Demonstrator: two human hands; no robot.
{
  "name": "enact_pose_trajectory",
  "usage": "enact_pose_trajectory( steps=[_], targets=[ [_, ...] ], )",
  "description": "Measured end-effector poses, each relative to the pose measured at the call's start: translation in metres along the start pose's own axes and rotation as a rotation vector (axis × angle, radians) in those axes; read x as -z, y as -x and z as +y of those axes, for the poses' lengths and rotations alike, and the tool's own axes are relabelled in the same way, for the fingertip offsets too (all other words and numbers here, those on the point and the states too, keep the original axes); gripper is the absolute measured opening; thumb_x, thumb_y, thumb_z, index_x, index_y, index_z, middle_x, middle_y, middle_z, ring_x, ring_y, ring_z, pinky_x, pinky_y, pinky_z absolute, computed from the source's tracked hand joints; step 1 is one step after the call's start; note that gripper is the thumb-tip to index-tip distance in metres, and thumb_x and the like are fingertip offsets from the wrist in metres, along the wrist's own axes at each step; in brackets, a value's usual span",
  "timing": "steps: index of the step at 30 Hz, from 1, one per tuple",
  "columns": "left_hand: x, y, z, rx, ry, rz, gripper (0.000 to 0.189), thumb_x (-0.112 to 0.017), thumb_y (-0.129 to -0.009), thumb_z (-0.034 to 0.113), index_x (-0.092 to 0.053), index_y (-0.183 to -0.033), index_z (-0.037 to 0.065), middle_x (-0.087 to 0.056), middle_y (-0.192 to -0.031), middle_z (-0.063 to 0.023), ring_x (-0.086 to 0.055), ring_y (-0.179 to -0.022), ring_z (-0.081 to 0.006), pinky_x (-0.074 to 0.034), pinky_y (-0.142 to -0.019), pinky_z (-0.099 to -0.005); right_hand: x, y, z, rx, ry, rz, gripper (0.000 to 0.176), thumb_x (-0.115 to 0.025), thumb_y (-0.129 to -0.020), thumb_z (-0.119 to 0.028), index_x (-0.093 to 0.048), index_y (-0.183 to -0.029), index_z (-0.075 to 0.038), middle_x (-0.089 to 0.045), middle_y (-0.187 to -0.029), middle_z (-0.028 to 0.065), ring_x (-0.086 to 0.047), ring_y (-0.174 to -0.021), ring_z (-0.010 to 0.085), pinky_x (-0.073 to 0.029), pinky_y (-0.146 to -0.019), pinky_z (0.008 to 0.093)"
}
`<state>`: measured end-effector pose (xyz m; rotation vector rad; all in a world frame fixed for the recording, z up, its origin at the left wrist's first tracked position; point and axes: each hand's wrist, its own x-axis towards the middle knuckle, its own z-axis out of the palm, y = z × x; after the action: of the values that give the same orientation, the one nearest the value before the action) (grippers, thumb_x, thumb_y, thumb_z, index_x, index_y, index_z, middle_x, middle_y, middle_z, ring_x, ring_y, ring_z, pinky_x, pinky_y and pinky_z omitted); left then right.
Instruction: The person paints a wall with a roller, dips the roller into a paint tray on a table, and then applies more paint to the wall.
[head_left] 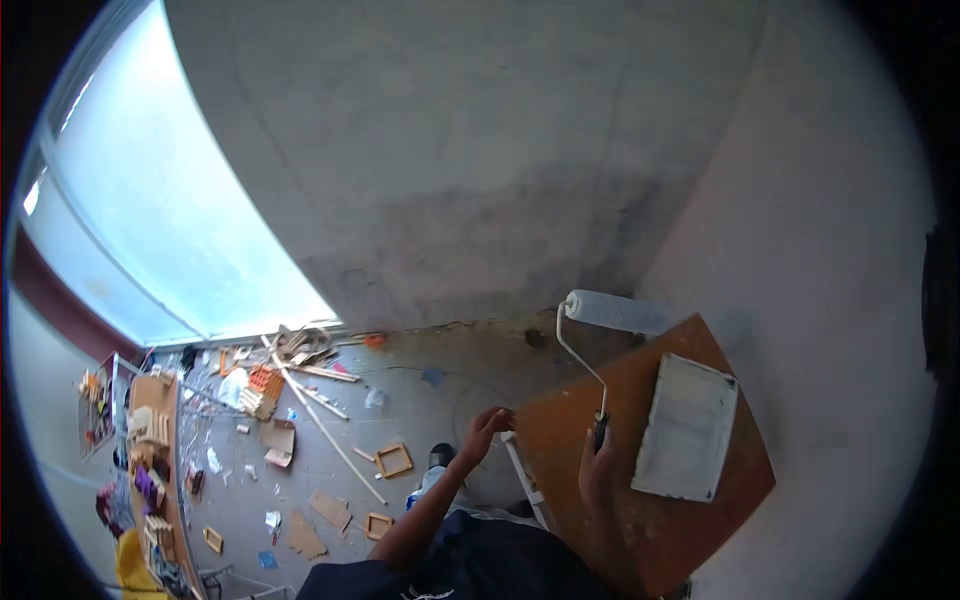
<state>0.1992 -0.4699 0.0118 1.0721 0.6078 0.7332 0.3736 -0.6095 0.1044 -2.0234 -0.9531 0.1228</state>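
Note:
My right hand [597, 468] is closed round the black handle of a paint roller [620, 312], whose white sleeve is raised near the wall, above the back edge of a brown wooden board [580, 430]. On the board, to the right of that hand, lies a white paint tray [688, 428]. My left hand [490, 425] is at the board's left corner, with its fingers bent toward the edge; whether they grip it is too small to tell.
Wooden strips [325, 425], small frames [393, 460], cardboard [278, 442] and scraps litter the floor at the left. A long workbench [180, 480] with wooden pieces stands at the far left. Walls [480, 150] rise ahead and at the right, beside a bright window [170, 200].

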Motion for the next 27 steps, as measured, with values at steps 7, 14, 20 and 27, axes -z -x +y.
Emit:
enact_pose_trajectory(
  steps=[7, 14, 20, 27],
  targets=[
    [0.134, 0.017, 0.039, 0.068, -0.017, 0.324, 0.037, -0.043, -0.091, 0.034, -0.056, -0.103, 0.001, -0.062, -0.090, -0.0095, -0.060, -0.082, -0.0172, -0.046, -0.074, -0.0285, -0.125, -0.066, -0.111, 0.256, -0.027, -0.076, 0.021, -0.055, -0.084, -0.017, -0.052, -0.092, 0.002, -0.054, -0.065, 0.0132, -0.056, -0.060, 0.0311, -0.043, -0.055, 0.0386],
    [0.235, -0.015, 0.082, 0.119, 0.033, 0.350, 0.034, -0.044, -0.090, 0.032, -0.056, -0.104, 0.003, -0.062, -0.092, -0.0081, -0.059, -0.081, -0.0167, -0.045, -0.073, -0.0287, -0.304, -0.111, -0.178, -0.364, -0.537, -0.571, 0.025, -0.046, -0.090, -0.030, -0.052, -0.084, -0.006, -0.046, -0.054, 0.0017, -0.042, -0.036, 0.0085, -0.035, -0.031, 0.0241],
    [0.311, -0.052, 0.096, 0.213, 0.011, 0.273, 0.030, -0.045, -0.090, 0.029, -0.055, -0.104, 0.005, -0.062, -0.093, -0.0070, -0.059, -0.081, -0.0165, -0.045, -0.072, -0.0286, -0.408, -0.099, -0.206, -0.340, -0.330, -0.549, 0.034, -0.040, -0.091, -0.032, -0.055, -0.087, -0.002, -0.050, -0.052, 0.0050, -0.050, -0.039, 0.0142, -0.039, -0.036, 0.0299],
    [0.355, -0.106, 0.138, 0.201, -0.003, 0.265, 0.031, -0.045, -0.089, 0.030, -0.054, -0.105, 0.005, -0.062, -0.095, -0.0060, -0.058, -0.082, -0.0159, -0.046, -0.069, -0.0278, -0.471, -0.144, -0.249, -0.210, -0.274, -0.560, 0.033, -0.039, -0.092, -0.027, -0.054, -0.089, 0.002, -0.054, -0.057, 0.0108, -0.056, -0.047, 0.0227, -0.044, -0.046, 0.0361]
  ],
)
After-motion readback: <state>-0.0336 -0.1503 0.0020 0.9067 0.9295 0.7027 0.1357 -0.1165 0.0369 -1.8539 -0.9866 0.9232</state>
